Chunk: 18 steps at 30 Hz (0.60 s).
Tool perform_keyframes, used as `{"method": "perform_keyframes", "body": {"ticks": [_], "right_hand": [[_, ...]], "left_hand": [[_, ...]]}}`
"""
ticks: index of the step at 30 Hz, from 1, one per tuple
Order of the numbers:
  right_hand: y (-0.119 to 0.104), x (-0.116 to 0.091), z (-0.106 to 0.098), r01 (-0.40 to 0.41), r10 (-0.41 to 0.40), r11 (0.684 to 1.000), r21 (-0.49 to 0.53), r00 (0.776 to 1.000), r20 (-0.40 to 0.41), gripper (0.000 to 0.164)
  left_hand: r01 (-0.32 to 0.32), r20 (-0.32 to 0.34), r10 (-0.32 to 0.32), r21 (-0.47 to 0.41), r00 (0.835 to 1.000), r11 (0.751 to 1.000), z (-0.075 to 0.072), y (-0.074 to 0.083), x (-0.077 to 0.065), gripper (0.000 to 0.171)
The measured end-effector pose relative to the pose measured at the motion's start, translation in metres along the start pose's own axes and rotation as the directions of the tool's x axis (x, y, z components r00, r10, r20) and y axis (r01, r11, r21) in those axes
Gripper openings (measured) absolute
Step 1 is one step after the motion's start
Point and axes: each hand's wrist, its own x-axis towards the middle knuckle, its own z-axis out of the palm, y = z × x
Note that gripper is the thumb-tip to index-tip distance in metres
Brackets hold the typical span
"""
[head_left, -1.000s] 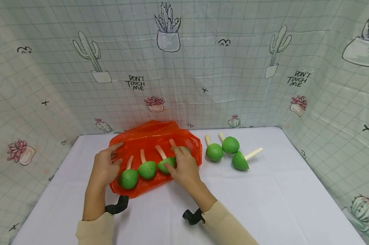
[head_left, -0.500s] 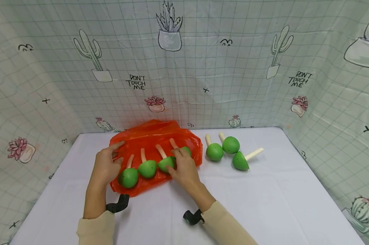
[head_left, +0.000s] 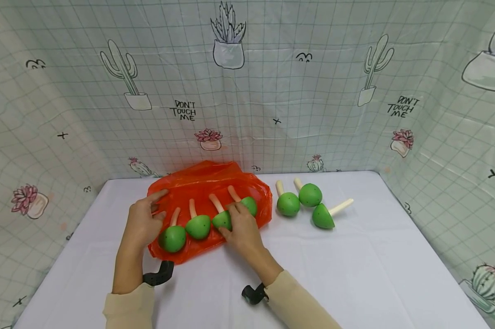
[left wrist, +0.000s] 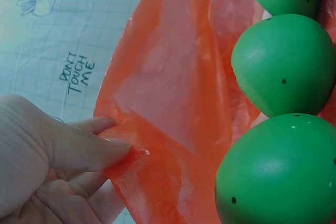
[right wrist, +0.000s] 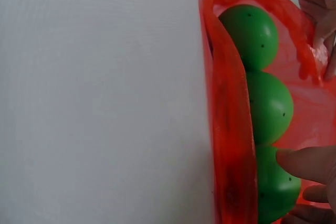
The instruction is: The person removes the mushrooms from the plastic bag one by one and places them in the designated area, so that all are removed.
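Four-sided view aside, a red plastic bag (head_left: 185,189) lies on the table, its mouth spread wide. Inside it green toy mushrooms with dotted caps and cream stems form a row. My left hand (head_left: 143,221) pinches the bag's left edge between thumb and fingers, as the left wrist view shows. Over the third toy mushroom from the left (head_left: 221,221) my right hand (head_left: 245,232) has its thumb on the near side of the cap and its fingers round the far side. The rightmost mushroom (head_left: 249,205) in the bag lies just beyond those fingers.
Right of the bag, three more toy mushrooms lie loose on the white tabletop (head_left: 354,265): one (head_left: 288,204) near the bag, one (head_left: 310,195) behind it, and one (head_left: 323,217) on its side. A printed grid cloth (head_left: 251,100) surrounds the table.
My right hand has shifted slightly left and toward me, from the rightmost mushroom in the bag onto the third one, uncovering the rightmost cap. The left hand stays at the bag's edge.
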Motion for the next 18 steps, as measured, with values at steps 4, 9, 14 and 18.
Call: {"method": "perform_keyframes", "body": {"ticks": [4, 9, 14, 18], "right_hand": [[-0.001, -0.002, 0.003, 0.004, -0.004, 1.000, -0.011, 1.000, 0.004, 0.054], [-0.003, -0.001, 0.007, 0.009, -0.009, 0.999, -0.044, 1.000, 0.003, 0.052], [-0.004, 0.000, 0.010, 0.029, -0.030, 0.997, -0.076, 1.000, -0.010, 0.052], [-0.003, 0.002, 0.013, 0.031, -0.033, 0.997, -0.077, 0.999, -0.028, 0.050]], "left_hand": [[0.001, 0.001, -0.001, 0.000, 1.000, 1.000, 0.001, 0.000, 0.001, 0.062], [-0.001, 0.006, 0.001, -0.002, 1.000, 1.000, 0.000, -0.002, 0.001, 0.062], [-0.022, 0.001, 0.022, -0.004, 1.000, 1.000, -0.001, -0.003, 0.001, 0.061], [-0.017, 0.005, 0.017, -0.015, 1.000, 1.000, -0.001, -0.003, 0.001, 0.061]]}}
